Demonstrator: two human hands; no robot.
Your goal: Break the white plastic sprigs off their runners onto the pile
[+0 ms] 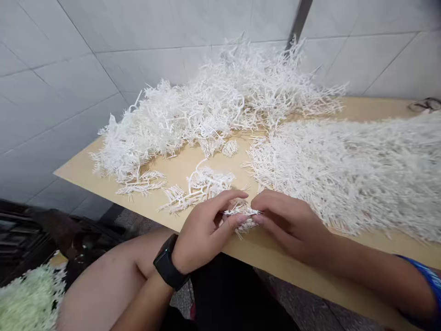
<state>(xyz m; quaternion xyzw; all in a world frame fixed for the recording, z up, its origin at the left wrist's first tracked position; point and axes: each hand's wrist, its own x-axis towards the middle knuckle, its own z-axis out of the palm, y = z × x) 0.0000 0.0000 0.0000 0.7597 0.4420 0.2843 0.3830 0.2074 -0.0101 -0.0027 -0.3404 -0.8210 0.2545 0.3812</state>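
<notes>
Between my two hands, close to the table's front edge, is a small white branched plastic sprig (245,212). My left hand (213,225), with a black watch on the wrist, pinches the sprig's left side between thumb and fingers. At its right end, the thumb and fingertips of my right hand (289,220) are closed on the same sprig. Just beyond my left hand lies a larger loose white sprig (203,184) with a curved stem. My fingers hide part of the held piece.
A tangled heap of white sprigs (206,105) spreads along the tiled wall (155,27). A dense layer of white sprigs (361,170) covers the right of the wooden table (93,158). A dark looped item (425,105) lies far right. Pale green sprigs (31,299) show lower left.
</notes>
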